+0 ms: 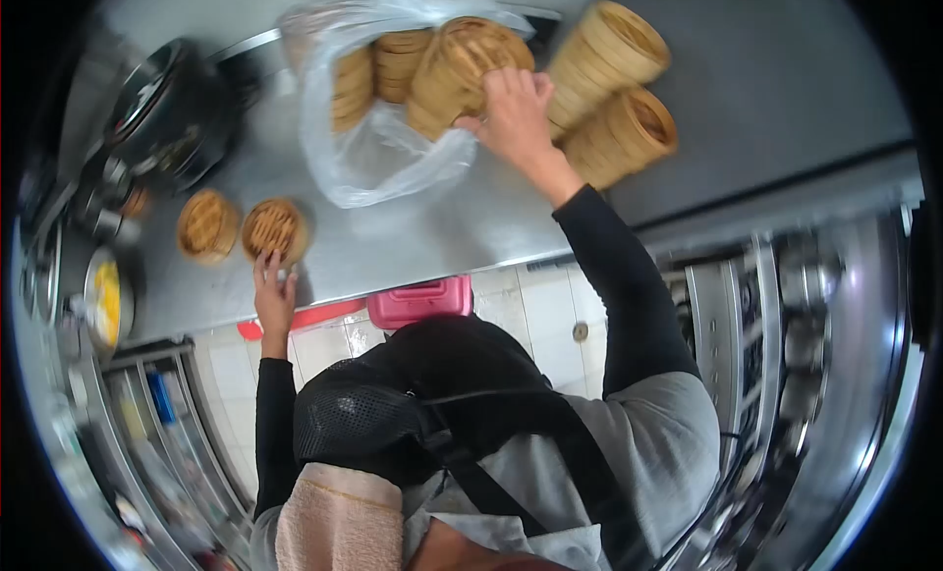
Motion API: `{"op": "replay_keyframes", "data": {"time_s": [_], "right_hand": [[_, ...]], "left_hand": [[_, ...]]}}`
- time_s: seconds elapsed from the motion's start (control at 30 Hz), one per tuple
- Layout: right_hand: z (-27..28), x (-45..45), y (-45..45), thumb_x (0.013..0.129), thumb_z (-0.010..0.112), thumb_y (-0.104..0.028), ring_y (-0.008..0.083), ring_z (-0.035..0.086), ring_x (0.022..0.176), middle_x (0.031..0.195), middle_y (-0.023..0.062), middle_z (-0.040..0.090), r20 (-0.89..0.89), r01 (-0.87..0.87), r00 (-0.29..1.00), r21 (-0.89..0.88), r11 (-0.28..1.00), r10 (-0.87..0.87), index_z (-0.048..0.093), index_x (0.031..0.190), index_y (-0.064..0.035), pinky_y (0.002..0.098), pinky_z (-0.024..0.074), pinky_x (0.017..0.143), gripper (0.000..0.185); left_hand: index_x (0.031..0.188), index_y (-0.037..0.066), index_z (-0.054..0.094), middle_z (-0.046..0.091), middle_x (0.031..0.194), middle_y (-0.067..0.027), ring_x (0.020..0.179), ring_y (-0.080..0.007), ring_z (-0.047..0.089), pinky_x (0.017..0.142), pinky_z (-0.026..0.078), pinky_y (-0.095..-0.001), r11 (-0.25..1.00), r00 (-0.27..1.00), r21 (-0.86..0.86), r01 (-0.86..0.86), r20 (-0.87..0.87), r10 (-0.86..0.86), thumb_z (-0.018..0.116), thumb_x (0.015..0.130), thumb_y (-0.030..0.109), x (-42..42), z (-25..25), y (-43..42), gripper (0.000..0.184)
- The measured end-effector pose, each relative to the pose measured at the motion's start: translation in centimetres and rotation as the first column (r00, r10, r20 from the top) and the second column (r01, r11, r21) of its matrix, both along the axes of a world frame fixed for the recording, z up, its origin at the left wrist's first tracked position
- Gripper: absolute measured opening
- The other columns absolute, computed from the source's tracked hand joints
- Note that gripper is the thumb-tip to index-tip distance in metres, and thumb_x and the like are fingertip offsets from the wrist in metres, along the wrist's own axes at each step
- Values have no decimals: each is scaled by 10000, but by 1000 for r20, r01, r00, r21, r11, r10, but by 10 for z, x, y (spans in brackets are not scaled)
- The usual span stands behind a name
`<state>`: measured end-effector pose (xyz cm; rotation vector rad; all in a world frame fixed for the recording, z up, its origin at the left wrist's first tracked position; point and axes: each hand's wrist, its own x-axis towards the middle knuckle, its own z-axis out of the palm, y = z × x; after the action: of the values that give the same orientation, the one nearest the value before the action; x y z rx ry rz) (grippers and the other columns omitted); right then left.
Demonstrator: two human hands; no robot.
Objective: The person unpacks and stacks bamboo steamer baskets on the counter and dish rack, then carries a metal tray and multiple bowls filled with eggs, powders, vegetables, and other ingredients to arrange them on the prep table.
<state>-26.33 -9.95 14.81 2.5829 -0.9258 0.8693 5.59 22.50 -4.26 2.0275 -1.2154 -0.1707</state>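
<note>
Steel counter (393,247) spans the back, w/ open plastic bag (344,183) on it, tall steamer stack (599,55) & shorter stack (619,139) just R of bag. Black pot (172,119) back L; yellow-filled bowl (128,311) near L edge. Bamboo stack (437,90) is in the bag mouth: round, tan, tilted, other stacks (400,68) beside it. Two small steamers (207,225) w/ browner tops, front L. R hand (519,109) part-closed on bamboo stack's top edge; L hand (276,288) loosely open, fingertips on R-side small one's top.
</note>
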Motion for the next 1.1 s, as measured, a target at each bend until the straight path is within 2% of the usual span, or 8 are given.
{"op": "replay_keyframes", "data": {"time_s": [0.2, 0.27, 0.57, 0.7, 0.73, 0.83, 0.93, 1.1], "right_hand": [[-42, -127, 116, 628, 836, -369, 310, 480, 990, 1011, 106, 509, -123, 160, 983, 238, 958, -134, 518, 1058, -62, 505, 300, 908, 617], [-73, -174, 133, 644, 827, -348, 302, 478, 1006, 1016, 97, 511, -192, 299, 950, 322, 898, -248, 524, 1064, -70, 508, 301, 910, 588], [-167, -300, 70, 677, 800, -283, 263, 466, 1151, 1101, 49, 524, -212, 488, 867, 181, 854, -451, 545, 1116, -123, 585, 232, 1050, 533], [-138, -310, 84, 686, 799, -273, 261, 433, 1226, 1229, 57, 503, 29, 432, 891, 257, 865, -453, 540, 1151, -127, 613, 191, 1061, 552], [-144, -317, 92, 739, 790, -238, 269, 502, 1160, 1188, 100, 544, 123, 408, 883, 272, 871, -452, 557, 1142, -90, 537, 316, 1030, 488], [-197, -333, 105, 781, 765, -176, 300, 597, 1013, 1069, 158, 597, 231, 54, 811, 885, 463, -537, 577, 1134, -40, 430, 472, 867, 421], [-229, -329, 109, 831, 730, -154, 333, 631, 818, 932, 173, 639, 506, -193, 777, 757, 624, -374, 586, 1103, -5, 382, 506, 708, 342], [-237, -326, 70, 881, 693, -229, 323, 639, 720, 804, 174, 662, 571, -69, 691, 662, 746, -443, 673, 964, 11, 392, 499, 670, 256]], "left_hand": [[1081, 6, 598, 580, 1091, -128, 795, -221, 623, 711, 510, -300, 977, 968, -81, 197, 170, -182, 651, 883, 75, 29, -33, 15, 217], [1031, -8, 597, 565, 1039, -113, 791, -185, 598, 684, 490, -276, 972, 968, -26, 233, -93, -234, 666, 860, 31, -5, 0, 42, 188], [1061, 16, 638, 578, 1115, -160, 976, -273, 632, 829, 524, -338, 699, 696, -57, 713, -68, -715, 710, 839, 50, -182, 87, -64, 236], [1106, 37, 646, 587, 1136, -151, 949, -271, 633, 824, 516, -343, 497, 495, -133, 857, -50, -867, 714, 850, 77, -302, 113, -181, 269], [1118, 45, 646, 587, 1141, -145, 950, -264, 634, 828, 517, -340, 443, 437, -129, 887, -70, -897, 708, 859, 91, -329, 118, -205, 270], [1125, 58, 637, 580, 1182, -127, 1020, -282, 617, 865, 505, -348, 330, 334, -62, 942, 96, -938, 675, 886, 128, -397, 113, -263, 252], [1132, 56, 625, 566, 1227, -117, 1092, -314, 593, 898, 495, -382, 344, 343, 7, 939, 49, -938, 642, 899, 119, -433, 97, -295, 243], [1179, 67, 614, 529, 1318, -115, 1133, -341, 578, 928, 491, -411, 350, 342, 34, 936, 148, -928, 612, 907, 102, -449, 88, -314, 275]]}}
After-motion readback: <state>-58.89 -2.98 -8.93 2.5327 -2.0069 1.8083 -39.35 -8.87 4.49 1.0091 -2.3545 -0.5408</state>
